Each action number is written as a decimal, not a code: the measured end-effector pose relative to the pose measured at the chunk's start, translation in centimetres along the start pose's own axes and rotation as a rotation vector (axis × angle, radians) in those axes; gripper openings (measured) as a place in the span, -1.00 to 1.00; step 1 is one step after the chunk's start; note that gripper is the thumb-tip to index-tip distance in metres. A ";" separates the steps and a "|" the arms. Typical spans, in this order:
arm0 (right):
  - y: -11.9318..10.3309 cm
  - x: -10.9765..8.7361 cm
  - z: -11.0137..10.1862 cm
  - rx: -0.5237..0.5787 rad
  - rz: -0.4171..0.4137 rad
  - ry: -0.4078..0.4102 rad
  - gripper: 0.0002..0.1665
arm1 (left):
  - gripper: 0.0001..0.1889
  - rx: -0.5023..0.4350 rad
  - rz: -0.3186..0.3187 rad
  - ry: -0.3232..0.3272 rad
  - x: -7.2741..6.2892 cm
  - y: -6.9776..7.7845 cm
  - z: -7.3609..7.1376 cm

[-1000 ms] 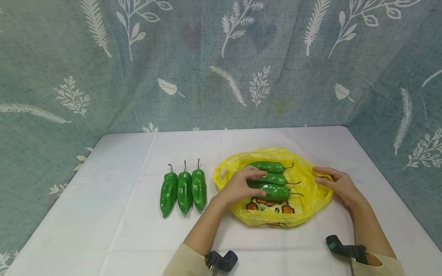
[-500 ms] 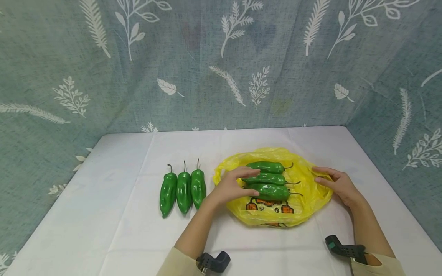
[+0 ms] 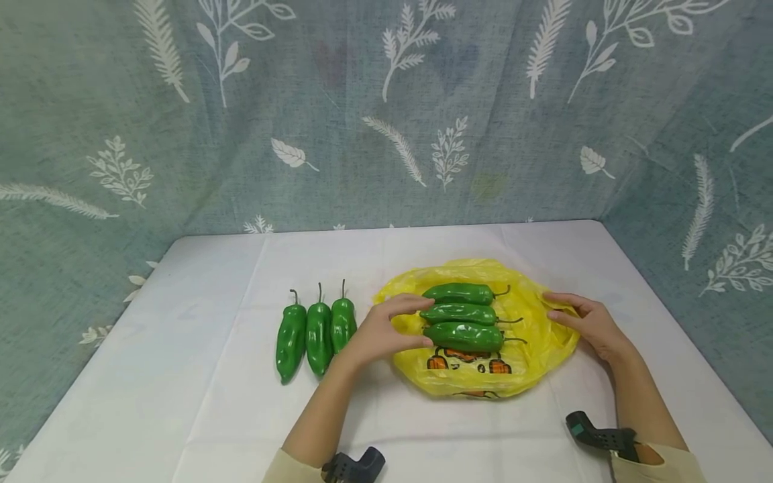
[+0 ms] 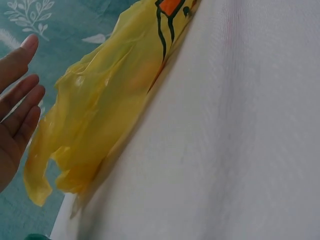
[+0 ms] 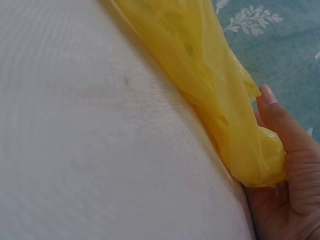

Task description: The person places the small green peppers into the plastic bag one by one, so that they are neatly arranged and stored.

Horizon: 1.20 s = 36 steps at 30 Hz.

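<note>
"Tabletop: white, under and around the yellow bag. State of bag?"

"Spread out, rim lying about three inside peppers."

"Hands?"

"Right hand, at the bag's right edge: thumb and fingers grip the film. Left hand, at the bag's left side: fingers and thumb spread, holding nothing; contact with the pepper tips cannot be told."

"Peppers?"

"Inside ones in a row, stems toward the bag's right edge. Three outside peppers left of the bag, side by side."

"Technique, your judgement?"

"Hold the right rim still, since thin film would likely drag. Raise the left fingertips clear of the left rim. Any pepper is probably best gripped round its body, not its stem."
</note>
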State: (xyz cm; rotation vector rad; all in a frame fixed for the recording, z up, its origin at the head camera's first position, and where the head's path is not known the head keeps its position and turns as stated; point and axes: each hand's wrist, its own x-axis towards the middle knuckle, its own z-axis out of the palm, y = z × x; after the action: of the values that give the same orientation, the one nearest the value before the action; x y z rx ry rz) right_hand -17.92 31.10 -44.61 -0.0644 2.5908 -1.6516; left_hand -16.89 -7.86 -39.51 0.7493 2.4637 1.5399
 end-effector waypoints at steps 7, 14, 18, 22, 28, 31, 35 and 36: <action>-0.2 0.1 0.1 -0.019 0.000 -0.002 -0.36 | -0.36 -0.017 -0.018 0.069 -0.9 0.0 -1.1; -0.1 0.0 0.0 -0.017 0.005 -0.002 -0.36 | -0.35 -0.112 0.082 0.103 -1.9 -0.7 -2.6; 0.0 0.0 0.0 -0.007 -0.004 -0.001 -0.37 | -0.35 -0.124 0.098 0.129 -2.5 -1.0 -3.4; 0.1 0.1 0.0 0.000 -0.010 -0.002 -0.40 | -0.35 -0.113 0.055 0.162 -3.0 -1.0 -4.0; 0.2 0.1 0.2 0.005 -0.019 -0.002 -0.41 | -0.34 -0.068 0.072 0.204 -3.9 -1.2 -5.0; 0.1 0.1 0.2 -0.011 -0.012 0.000 -0.40 | -0.33 -0.052 0.058 0.229 -4.3 -1.2 -5.5; 0.0 0.0 0.1 -0.015 -0.005 0.001 -0.39 | -0.34 -0.044 0.023 0.257 -4.9 -1.3 -6.2; 0.0 0.0 0.1 -0.015 -0.005 0.002 -0.39 | -0.35 -0.046 0.017 0.262 -5.1 -1.3 -6.4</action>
State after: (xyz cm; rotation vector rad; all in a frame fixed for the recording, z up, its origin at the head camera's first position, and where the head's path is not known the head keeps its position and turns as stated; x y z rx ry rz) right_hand -17.93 31.03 -44.66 -0.0704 2.6065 -1.6353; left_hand -15.29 -15.89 -38.41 0.5957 2.5947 1.7988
